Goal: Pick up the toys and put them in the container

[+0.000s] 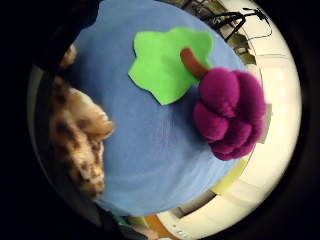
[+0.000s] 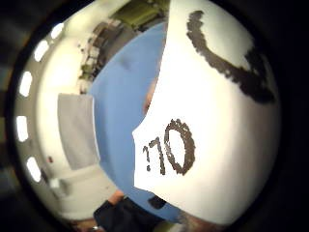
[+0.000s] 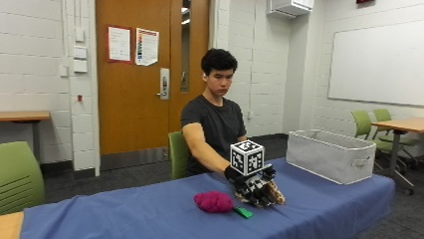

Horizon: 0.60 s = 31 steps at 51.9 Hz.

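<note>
A purple plush grape bunch [image 3: 213,201] with a green felt leaf [image 3: 243,212] lies on the blue-covered table [image 3: 119,214]. Just to its right my gloved right hand [image 3: 254,186] is down at the cloth, fingers curled round a tan spotted plush toy [image 3: 276,194]. In the little finger side palm view the grapes [image 1: 230,112], their brown stem [image 1: 194,62] and the leaf [image 1: 167,62] lie on the blue cloth, and the spotted plush [image 1: 80,135] sits close beside the palm. A white surface with black marks [image 2: 193,135] fills much of the thumb side palm view.
A grey fabric container [image 3: 331,155] stands on the table's far right end, well apart from my hand. Bare blue cloth stretches between hand and container and off to the left. The person sits behind the table on a green chair [image 3: 177,154].
</note>
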{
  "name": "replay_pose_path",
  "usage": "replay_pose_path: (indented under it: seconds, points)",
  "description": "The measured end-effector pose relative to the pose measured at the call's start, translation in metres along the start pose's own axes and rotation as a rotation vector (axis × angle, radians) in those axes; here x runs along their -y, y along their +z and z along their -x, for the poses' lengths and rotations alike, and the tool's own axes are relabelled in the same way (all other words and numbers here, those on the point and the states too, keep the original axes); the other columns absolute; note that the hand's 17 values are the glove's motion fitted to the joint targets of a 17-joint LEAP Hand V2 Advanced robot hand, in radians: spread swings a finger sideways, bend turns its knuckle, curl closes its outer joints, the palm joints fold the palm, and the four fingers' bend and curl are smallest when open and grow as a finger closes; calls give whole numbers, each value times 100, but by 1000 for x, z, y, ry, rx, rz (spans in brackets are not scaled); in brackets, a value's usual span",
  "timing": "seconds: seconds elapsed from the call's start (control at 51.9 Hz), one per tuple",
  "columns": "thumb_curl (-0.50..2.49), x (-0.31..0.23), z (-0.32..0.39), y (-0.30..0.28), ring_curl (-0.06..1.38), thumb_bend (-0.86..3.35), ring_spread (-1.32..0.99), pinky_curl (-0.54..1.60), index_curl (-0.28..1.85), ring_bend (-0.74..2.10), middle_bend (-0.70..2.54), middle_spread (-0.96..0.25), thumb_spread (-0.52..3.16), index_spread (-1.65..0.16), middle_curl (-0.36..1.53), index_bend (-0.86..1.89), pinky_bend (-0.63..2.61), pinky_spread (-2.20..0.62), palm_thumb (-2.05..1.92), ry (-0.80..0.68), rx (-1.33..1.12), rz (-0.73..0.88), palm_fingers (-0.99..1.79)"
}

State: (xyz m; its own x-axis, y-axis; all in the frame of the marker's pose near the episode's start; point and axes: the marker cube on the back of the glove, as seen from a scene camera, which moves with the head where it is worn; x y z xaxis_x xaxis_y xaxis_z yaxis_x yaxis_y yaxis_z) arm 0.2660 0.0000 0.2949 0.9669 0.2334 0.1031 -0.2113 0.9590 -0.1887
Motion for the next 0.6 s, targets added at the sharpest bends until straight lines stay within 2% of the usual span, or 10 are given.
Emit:
replay_pose_path:
  seconds: [0.135, 0.347, 0.463, 0.598]
  points:
    - [28, -2, -1, 4, 23, 6, -29, 34, 58, 25, 17, -7, 108, -25, 38, 28, 58, -15, 18, 27, 38, 6, 11]
    - [34, -4, 6, -1, 26, 15, -34, 33, 62, 34, 17, -8, 126, -28, 36, 44, 55, -22, 37, 21, 21, -40, 38]
    - [40, -4, 15, -10, 28, 21, -40, 33, 66, 45, 21, -13, 128, -30, 37, 52, 55, -27, 52, 5, -54, -109, 69]
    - [47, -3, 16, -21, 32, 21, -45, 35, 67, 59, 30, -19, 122, -31, 40, 40, 65, -34, 58, 7, -70, -100, 98]
